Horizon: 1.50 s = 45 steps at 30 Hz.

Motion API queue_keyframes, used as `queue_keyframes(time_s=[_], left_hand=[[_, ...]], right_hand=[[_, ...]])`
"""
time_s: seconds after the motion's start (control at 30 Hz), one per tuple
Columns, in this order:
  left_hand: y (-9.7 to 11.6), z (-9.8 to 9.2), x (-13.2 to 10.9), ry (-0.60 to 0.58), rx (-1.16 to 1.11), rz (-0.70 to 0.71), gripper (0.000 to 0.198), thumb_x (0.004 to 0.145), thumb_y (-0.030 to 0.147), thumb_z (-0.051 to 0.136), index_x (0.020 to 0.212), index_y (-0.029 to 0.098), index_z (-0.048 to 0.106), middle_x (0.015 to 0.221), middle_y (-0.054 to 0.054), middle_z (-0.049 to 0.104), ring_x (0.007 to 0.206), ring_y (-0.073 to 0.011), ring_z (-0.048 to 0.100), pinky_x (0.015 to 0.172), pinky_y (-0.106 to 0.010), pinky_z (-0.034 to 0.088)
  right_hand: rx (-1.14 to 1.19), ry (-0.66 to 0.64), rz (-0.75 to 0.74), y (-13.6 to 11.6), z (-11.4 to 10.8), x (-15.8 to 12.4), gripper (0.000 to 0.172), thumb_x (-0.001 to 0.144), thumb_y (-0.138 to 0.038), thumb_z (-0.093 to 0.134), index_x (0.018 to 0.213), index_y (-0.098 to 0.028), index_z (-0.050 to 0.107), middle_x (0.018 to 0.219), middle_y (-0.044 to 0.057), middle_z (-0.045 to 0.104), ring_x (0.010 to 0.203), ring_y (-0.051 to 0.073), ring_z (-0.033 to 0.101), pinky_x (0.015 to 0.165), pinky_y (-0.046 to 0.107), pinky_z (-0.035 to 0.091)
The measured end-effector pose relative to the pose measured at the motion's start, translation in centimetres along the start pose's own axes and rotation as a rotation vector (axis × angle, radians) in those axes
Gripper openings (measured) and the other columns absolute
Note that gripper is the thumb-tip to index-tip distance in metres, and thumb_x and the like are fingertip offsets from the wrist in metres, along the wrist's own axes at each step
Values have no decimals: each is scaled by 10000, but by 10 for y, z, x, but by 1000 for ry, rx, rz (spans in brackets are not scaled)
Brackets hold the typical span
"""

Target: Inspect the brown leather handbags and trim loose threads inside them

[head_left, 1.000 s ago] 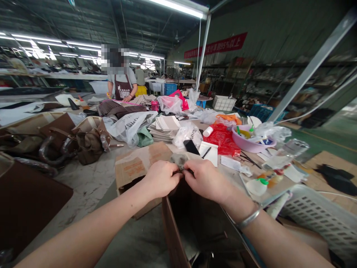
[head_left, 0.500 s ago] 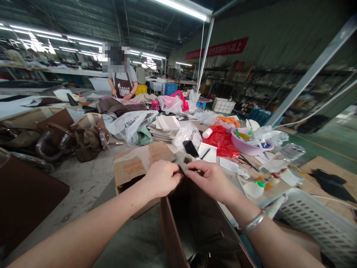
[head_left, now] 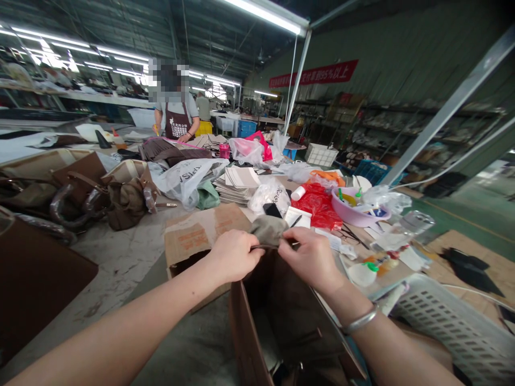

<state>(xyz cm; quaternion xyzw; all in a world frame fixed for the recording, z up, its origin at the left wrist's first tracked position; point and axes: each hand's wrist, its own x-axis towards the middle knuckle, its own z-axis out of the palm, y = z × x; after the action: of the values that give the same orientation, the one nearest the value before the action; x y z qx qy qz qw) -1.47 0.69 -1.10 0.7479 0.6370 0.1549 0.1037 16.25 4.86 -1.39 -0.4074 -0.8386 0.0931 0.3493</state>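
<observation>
A brown bag (head_left: 251, 335) stands open in front of me, its dark inside facing up. Both hands pinch its far upper edge. My left hand (head_left: 235, 254) is closed on the edge, thumb and fingers pressed together. My right hand (head_left: 308, 252) grips the same edge a little to the right, also closed. Between and beyond them an olive-grey fabric part (head_left: 269, 229) of the bag bulges over the edge. Behind my left hand lies a cardboard box (head_left: 205, 228), tilted, with a dark opening toward me. My fingertips partly hide the bag's edge.
Finished-looking bags (head_left: 126, 201) stand at the left. A stack of pale sheets (head_left: 237, 185), a red plastic bag (head_left: 316, 206) and a lilac basin (head_left: 354, 214) lie beyond. At the right are a glue bottle (head_left: 362, 273) and a white basket (head_left: 446, 321). A co-worker (head_left: 177, 118) stands across the table.
My right hand has shifted slightly to the right along the edge. The grey-olive fabric between my hands now bulges up smoothly, where it was crumpled before. My left hand stays nearly still.
</observation>
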Motion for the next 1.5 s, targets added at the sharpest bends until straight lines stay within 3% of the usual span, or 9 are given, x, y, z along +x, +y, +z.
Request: queue_keyframes(time_s=[0.13,0.23,0.47,0.63,0.9,1.13,1.23,1.33,1.5], left_hand=[[-1,0,0,19,27,2,285,802,367,496,666,190,674,659,-51,659,638,-186,594,547,-269,322],[-2,1,0,12,10,-2,279,806,368,495,679,195,673,663,-45,660,637,-180,589,555,-264,324],[-2,3,0,26,-3,14,283,812,363,478,696,193,672,692,-52,671,651,-183,590,557,-267,318],[-1,2,0,12,0,-5,285,815,348,463,736,194,689,730,-60,683,684,-189,604,561,-267,337],[2,0,0,-4,4,-3,275,812,364,478,729,211,691,736,-51,691,691,-203,612,571,-276,353],[0,1,0,15,-25,-48,313,812,395,478,696,187,680,720,-68,680,719,-211,616,614,-281,385],[-7,-1,-3,-65,-297,-81,287,770,424,540,775,178,688,805,-59,695,765,-212,621,671,-289,422],[-15,1,-10,-201,-883,-105,482,687,427,649,1093,169,617,1116,-73,651,993,-231,595,828,-305,447],[-18,15,-36,-10,-1629,-220,581,804,463,531,1300,173,446,1360,-110,470,1244,-264,433,1024,-386,336]], right_hand=[[231,40,364,24,-11,2,170,745,-292,556,850,-166,599,572,-28,569,493,116,485,476,227,364],[359,10,433,36,-21,4,345,733,-295,572,1047,-154,554,639,-28,616,516,119,518,500,234,398],[236,-99,143,11,-25,3,237,766,-256,598,971,-187,694,873,47,693,781,174,623,719,291,482],[50,-225,-80,-7,-7,5,141,773,-170,601,843,-203,719,778,41,671,755,164,606,697,275,468],[16,-225,15,0,-21,-10,120,774,-185,581,760,-209,698,723,14,669,700,148,605,648,248,435],[-21,-356,306,11,-53,-20,172,754,-269,555,635,-213,666,589,-21,651,565,147,588,526,241,409],[-13,-234,312,21,-63,-20,167,753,-321,575,718,-206,691,674,-2,678,625,161,608,569,254,437],[108,-65,224,21,-62,-17,257,768,-372,592,911,-178,683,740,27,668,659,160,599,586,257,461],[194,8,-90,-11,-45,-5,194,815,-271,589,966,-178,668,821,51,661,729,154,599,656,270,486]])
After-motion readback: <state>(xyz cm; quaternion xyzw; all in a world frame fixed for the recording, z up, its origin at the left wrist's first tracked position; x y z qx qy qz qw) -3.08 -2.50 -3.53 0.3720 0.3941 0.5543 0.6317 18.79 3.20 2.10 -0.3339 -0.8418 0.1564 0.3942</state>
